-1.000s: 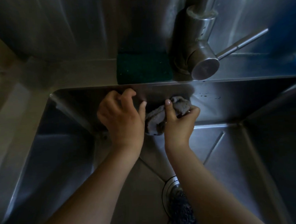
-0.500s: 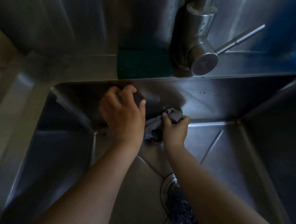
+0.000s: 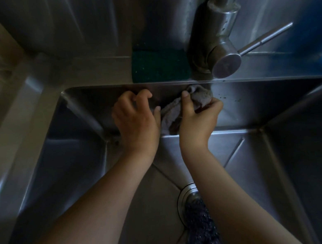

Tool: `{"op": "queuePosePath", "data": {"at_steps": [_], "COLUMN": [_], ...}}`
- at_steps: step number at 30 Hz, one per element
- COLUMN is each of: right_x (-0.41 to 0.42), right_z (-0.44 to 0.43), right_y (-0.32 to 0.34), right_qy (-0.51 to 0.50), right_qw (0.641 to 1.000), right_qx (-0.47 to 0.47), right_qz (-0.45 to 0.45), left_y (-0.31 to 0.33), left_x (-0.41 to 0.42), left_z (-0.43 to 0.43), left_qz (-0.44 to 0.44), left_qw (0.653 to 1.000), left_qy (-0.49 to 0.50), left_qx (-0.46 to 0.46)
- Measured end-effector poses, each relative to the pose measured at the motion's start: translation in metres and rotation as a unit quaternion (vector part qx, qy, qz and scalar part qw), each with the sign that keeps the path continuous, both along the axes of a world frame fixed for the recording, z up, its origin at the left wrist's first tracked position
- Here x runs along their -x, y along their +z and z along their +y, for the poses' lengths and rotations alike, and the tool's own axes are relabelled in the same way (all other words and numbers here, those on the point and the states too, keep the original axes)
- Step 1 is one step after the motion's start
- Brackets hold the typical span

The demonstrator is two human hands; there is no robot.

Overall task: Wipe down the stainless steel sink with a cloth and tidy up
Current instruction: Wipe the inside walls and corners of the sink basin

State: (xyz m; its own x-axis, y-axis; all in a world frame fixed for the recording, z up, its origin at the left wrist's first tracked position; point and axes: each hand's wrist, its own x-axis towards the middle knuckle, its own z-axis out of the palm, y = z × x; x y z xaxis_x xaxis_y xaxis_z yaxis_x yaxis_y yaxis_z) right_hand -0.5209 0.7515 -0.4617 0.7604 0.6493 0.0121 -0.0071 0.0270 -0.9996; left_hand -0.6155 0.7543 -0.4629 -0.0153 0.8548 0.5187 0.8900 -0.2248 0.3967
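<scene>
The sink (image 3: 271, 172) is mid-wipe, I'd say. A dark scrubber (image 3: 199, 228) lies over the drain, so the tidying looks undone, and small dark specks (image 3: 230, 99) dot the back wall just right of the cloth. The right hand (image 3: 197, 123) bunches the grey cloth (image 3: 174, 113) in curled fingers, pressing it high on that wall, right under the rim. The left hand (image 3: 136, 123) sits just beside the cloth's lower end, fingers curled, holding nothing I can make out.

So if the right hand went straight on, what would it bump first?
The right hand would probably meet the sink's top edge first, just above its cloth, then the tap. Depth is unclear.
</scene>
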Motion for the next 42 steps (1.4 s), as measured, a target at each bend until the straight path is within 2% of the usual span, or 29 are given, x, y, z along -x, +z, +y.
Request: {"op": "queuePosePath", "data": {"at_steps": [3, 9, 16, 26, 31, 35, 42], "right_x": [0.001, -0.015, -0.015, -0.026, -0.034, -0.044, -0.069], "right_z": [0.001, -0.004, -0.004, -0.028, -0.046, -0.05, -0.043], "right_y": [-0.02, -0.072, -0.077, -0.04, -0.018, -0.002, 0.016], "right_qy": [0.005, 0.023, 0.005, 0.029, 0.019, 0.035, 0.064], "right_qw": [0.999, 0.982, 0.977, 0.992, 0.994, 0.995, 0.996], "right_qx": [0.032, 0.188, 0.211, 0.124, 0.104, 0.077, 0.018], "right_qz": [-0.003, 0.024, 0.03, -0.01, 0.01, 0.043, 0.051], "left_y": [0.001, 0.002, 0.003, 0.008, 0.016, 0.025, 0.027], "left_x": [0.001, 0.003, 0.003, -0.001, -0.003, -0.012, -0.042], "left_z": [-0.001, -0.001, -0.003, -0.016, -0.025, -0.029, -0.034], "left_qz": [0.004, -0.009, -0.029, -0.036, -0.048, -0.051, -0.037], "left_qw": [1.0, 1.0, 0.999, 0.997, 0.994, 0.995, 0.997], "left_qy": [-0.001, -0.014, -0.021, -0.025, -0.029, -0.034, -0.025], "left_qx": [0.003, 0.01, 0.04, 0.06, 0.095, 0.081, 0.068]}}
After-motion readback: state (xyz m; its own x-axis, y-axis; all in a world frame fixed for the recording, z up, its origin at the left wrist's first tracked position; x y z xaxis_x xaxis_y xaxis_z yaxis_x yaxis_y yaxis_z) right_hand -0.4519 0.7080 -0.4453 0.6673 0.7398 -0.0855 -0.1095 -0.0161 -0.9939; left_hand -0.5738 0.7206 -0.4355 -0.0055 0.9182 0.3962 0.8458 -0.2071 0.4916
